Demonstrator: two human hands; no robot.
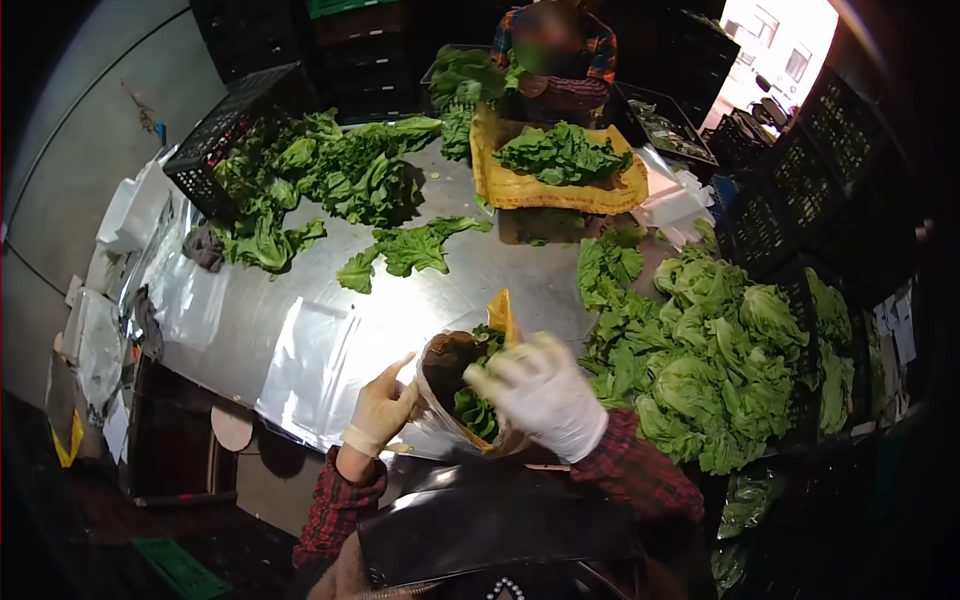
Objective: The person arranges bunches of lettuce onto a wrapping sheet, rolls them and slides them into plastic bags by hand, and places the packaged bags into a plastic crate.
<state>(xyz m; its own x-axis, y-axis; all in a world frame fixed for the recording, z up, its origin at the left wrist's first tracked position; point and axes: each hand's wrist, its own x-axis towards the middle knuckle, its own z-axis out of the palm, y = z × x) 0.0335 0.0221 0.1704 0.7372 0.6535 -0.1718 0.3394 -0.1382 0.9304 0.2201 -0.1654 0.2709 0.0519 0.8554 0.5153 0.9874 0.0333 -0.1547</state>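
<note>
A plastic bag [432,385] with an orange-yellow edge stands at the table's near side, its mouth facing up. Dark green leaves [474,408] fill part of it. My left hand [383,408], in a pale glove, grips the bag's left rim between thumb and fingers. My right hand [550,395], in a white glove, is over the right side of the bag's mouth. Motion smears its fingers, so whether they hold anything is unclear. Flat clear bags [312,350] lie on the metal table [240,315] to the left of my left hand.
Heaped lettuce heads [720,350] cover the right side. Loose leaves [410,250] lie mid-table, and more greens [340,165] spill from a black crate [205,165] at the back left. Across the table, a person [575,60] handles greens behind a yellow-lined tray [560,195].
</note>
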